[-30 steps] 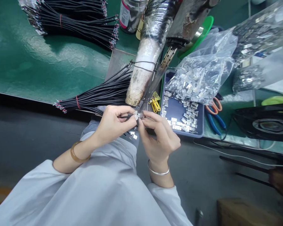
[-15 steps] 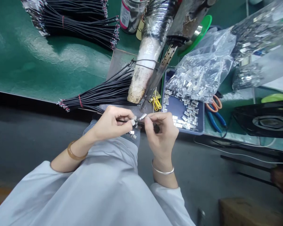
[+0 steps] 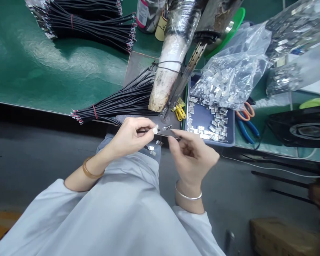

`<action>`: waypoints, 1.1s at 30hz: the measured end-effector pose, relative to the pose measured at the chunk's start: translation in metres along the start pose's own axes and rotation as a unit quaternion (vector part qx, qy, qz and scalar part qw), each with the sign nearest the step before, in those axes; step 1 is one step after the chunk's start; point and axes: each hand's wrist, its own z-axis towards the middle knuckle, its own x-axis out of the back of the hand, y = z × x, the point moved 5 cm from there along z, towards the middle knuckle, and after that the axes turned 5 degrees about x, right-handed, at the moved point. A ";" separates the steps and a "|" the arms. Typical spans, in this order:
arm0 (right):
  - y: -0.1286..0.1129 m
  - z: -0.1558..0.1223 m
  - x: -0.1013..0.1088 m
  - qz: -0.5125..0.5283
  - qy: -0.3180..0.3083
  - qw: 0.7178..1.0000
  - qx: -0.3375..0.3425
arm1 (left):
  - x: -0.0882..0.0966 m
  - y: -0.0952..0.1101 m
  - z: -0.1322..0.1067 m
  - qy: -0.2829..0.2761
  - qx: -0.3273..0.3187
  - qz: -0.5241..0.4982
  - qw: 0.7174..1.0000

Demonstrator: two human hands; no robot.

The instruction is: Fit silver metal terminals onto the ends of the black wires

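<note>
Thumb and fingers of my left hand (image 3: 130, 138) are closed on a black cable, whose end with a small metal terminal (image 3: 165, 128) points right. White material covers a fingertip of that hand. My right hand (image 3: 194, 153) is just right of the terminal, its thumb and forefinger slightly apart with nothing visible between them. Below the hands, a few small metal pieces (image 3: 151, 148) lie over my lap. Beyond them, a bundle of black cables (image 3: 125, 97) tied with a red band rests at the table edge, under a wrapped white nozzle (image 3: 165, 74).
A blue tray (image 3: 231, 124) holds many metal terminals and a plastic bag (image 3: 237, 67) of more. Blue-handled pliers (image 3: 245, 131) and a black fan-like device (image 3: 304, 131) are on the right. More tied cables (image 3: 96, 28) lie at back left. Yellow cutters (image 3: 180, 111) sit beside the nozzle.
My right hand has moved right, away from the cable's terminal, its thumb and forefinger parting. My left hand still holds the cable. The whole view has shifted slightly.
</note>
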 end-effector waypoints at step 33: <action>0.009 0.003 -0.008 0.060 0.086 0.994 0.014 | -0.006 -0.005 0.004 0.046 0.082 -0.092 0.991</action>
